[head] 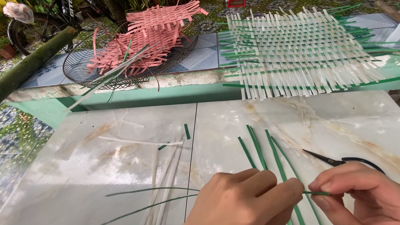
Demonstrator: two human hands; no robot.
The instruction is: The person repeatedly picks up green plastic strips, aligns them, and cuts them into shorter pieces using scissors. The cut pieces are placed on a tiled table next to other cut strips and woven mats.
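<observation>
A thin green strip (pixel 317 193) is pinched between both hands at the bottom edge of the view. The left hand (pixel 246 200) is closed on one end of it, thumb and forefinger pressed together; the right hand (pixel 360 193) is clamped on the other end in the same way, so only a short stretch of the strip is seen between the fingertips. The strip is narrow, flat, dark green and slightly glossy.

Just beyond the grip, more green strips (pixel 260 150) of the same kind are laid on the marble slab (pixel 125 166), fanned out and running under the hands. Black scissors (pixel 333 160) are lying just beyond the right hand, blades shut. To the left of the grip, pale strips (pixel 164 175) and two long green slivers (pixel 154 189) are scattered. Well beyond, a woven white-and-green mat (pixel 300 50) is spread on a ledge, and pink weaving (pixel 154 41) is heaped in a wire basket (pixel 79 68).
</observation>
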